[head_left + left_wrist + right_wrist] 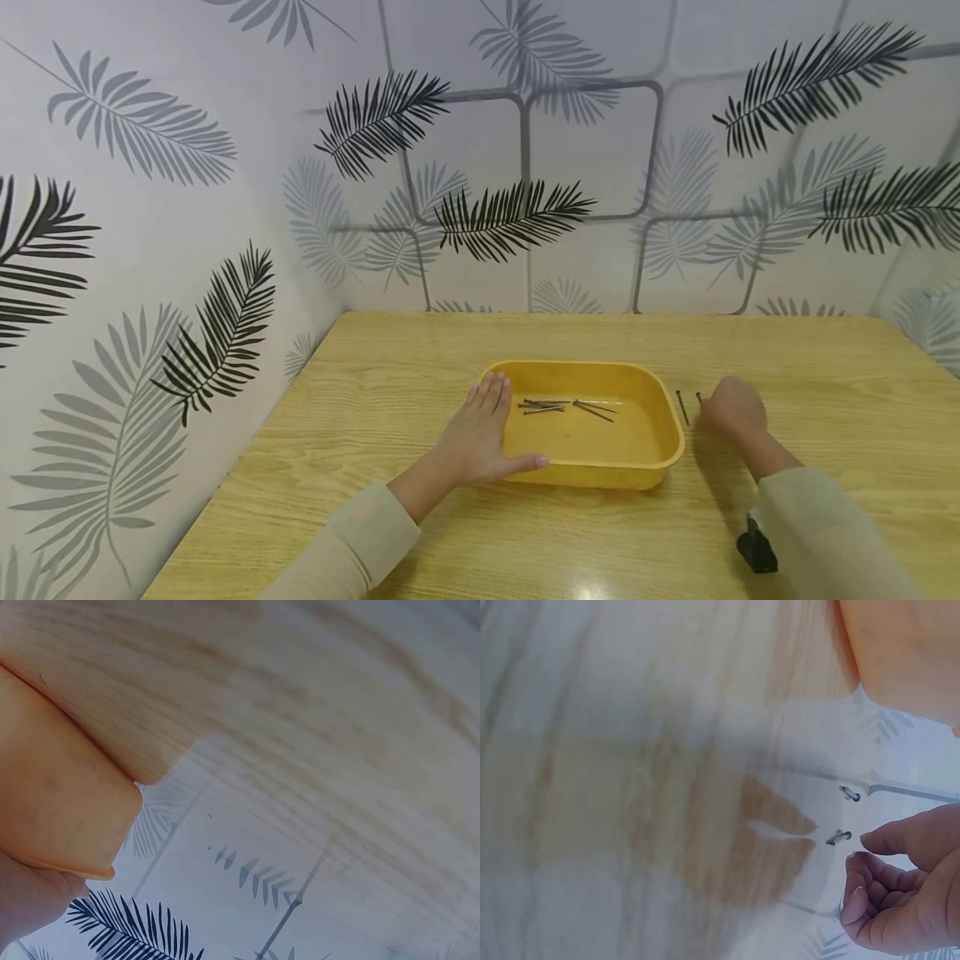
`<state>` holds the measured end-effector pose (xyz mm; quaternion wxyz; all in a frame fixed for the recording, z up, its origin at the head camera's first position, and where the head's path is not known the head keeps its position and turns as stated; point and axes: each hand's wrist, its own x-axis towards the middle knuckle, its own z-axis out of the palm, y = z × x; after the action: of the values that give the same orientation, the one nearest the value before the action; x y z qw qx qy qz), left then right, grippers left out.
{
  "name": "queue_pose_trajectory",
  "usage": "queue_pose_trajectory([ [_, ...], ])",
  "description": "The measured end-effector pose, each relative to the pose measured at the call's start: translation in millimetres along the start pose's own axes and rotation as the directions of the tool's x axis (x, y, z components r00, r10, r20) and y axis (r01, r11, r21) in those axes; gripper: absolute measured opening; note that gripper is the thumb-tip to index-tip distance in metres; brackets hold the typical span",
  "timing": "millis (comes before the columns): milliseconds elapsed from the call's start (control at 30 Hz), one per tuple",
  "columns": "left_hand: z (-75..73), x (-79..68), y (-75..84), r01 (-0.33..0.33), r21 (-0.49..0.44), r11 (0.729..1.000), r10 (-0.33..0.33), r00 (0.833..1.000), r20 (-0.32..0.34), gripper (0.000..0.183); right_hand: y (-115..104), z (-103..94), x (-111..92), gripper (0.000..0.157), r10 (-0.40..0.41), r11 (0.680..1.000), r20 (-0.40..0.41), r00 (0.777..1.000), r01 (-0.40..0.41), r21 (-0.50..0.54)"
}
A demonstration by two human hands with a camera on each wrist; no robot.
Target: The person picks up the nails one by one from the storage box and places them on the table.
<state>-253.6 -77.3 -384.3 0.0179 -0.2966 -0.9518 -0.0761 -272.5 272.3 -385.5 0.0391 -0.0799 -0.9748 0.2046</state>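
Observation:
A yellow plastic tray (585,450) stands on the wooden table, with several dark nails (543,407) lying loose on its floor. My left hand (480,433) lies over the tray's left end, fingers straight along the rim and thumb stretched over the front edge. Right of the tray, two nails lie on the table: one nail (682,408) close to the tray wall, the other nail (838,838) just off my right fingertips. My right hand (900,881) has its thumb and forefinger slightly apart beside that nail, with nothing between them; its other fingers curl inward.
The light wood table (390,367) runs back to a wall (480,167) printed with feathers and grey outlines. Another patterned wall (150,275) borders the table on the left. A small black device (757,546) sits at my right wrist, below the sleeve (817,525).

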Motion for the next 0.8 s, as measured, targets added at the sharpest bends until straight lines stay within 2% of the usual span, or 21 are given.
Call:
queue_pose_trajectory([
  [133,-0.3,-0.1,-0.3,-0.005,0.009,1.000,0.005,1.000,-0.001,0.104,-1.5,-1.7,-0.1,0.041,-0.017,0.999,-0.041,0.999,0.018,0.033],
  [267,-0.8,-0.3,-0.6,-0.006,0.018,1.000,0.006,1.000,0.000,0.105,-4.0,-3.7,-0.6,0.043,-0.086,0.995,-0.078,0.993,0.090,0.050],
  [333,-1.1,-0.4,-0.6,-0.004,0.019,1.000,0.004,1.000,0.003,0.106,-5.2,-4.8,0.2,0.041,-0.126,0.990,-0.093,0.988,0.132,0.059],
  [567,-1.1,-0.6,-0.4,-0.003,0.025,1.000,0.002,1.000,0.008,0.105,-9.5,-5.2,4.4,0.021,-0.172,0.981,-0.116,0.978,0.180,0.066],
  [800,-0.6,-0.4,-0.5,-0.006,0.024,1.000,0.006,1.000,0.003,0.106,-21.3,-5.9,3.4,0.022,-0.216,0.963,-0.195,0.957,0.242,0.120],
])
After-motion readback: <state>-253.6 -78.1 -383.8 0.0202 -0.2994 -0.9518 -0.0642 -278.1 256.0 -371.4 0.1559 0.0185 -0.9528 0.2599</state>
